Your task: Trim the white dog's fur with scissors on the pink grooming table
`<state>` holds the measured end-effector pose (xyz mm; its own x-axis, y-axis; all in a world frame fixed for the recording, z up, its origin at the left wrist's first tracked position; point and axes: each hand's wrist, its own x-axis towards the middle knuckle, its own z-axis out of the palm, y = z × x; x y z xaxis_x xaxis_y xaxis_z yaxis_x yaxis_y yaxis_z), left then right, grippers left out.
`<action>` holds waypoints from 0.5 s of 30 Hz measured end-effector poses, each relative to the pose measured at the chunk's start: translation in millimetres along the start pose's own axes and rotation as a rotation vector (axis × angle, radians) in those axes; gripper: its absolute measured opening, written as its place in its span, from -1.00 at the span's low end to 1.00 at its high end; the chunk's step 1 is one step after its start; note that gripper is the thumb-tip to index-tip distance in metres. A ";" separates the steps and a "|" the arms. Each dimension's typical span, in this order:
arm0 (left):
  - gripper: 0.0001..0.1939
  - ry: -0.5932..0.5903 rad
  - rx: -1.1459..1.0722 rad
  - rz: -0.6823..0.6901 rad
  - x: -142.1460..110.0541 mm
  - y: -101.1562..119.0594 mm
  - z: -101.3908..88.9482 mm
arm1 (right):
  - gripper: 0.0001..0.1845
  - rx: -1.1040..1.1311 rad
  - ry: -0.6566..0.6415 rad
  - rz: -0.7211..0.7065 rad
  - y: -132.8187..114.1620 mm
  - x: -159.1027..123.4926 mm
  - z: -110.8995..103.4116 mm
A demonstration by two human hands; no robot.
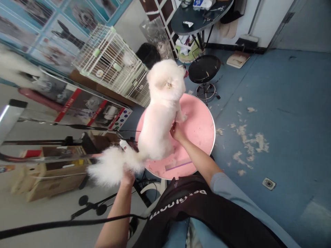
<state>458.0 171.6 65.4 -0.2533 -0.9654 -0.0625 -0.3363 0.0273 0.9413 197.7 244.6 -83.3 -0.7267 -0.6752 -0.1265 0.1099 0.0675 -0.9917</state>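
Observation:
A white dog, clipped short on the body with a rounded head, stands on a round pink grooming table, facing away from me. Its long fluffy tail spreads to the left past the table edge. My left hand is closed at the underside of the tail, its fingers buried in the fur. A white tool with a label shows just above the tail, its lower end hidden. Beside the dog's chest and front leg is my right hand, fingers curled; what they grip is hidden.
A purple-edged strip lies on the table near me. A metal arm and black cables cross the left side. Wire cages stand behind. A black stool and dark round table are farther back. Fur clumps litter the blue floor.

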 end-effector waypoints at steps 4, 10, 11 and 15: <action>-0.28 0.011 0.001 0.010 -1.7 2.4 3.0 | -0.77 0.010 -0.019 -0.011 -0.7 -1.1 0.3; -0.23 0.075 -0.067 -0.067 -3.0 14.6 14.0 | -0.72 0.024 -0.072 0.034 -0.4 -2.4 -6.8; -0.23 0.079 -0.055 -0.061 -2.1 13.9 13.5 | -0.70 0.019 -0.076 0.034 0.0 -2.1 -8.6; -0.24 0.028 0.085 0.019 1.3 9.3 9.8 | -0.68 0.015 -0.047 0.029 1.9 1.1 -15.2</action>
<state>445.6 173.2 70.9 -0.2351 -0.9714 -0.0345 -0.4078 0.0664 0.9107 186.8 255.2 -85.8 -0.6905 -0.7070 -0.1530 0.1403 0.0767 -0.9871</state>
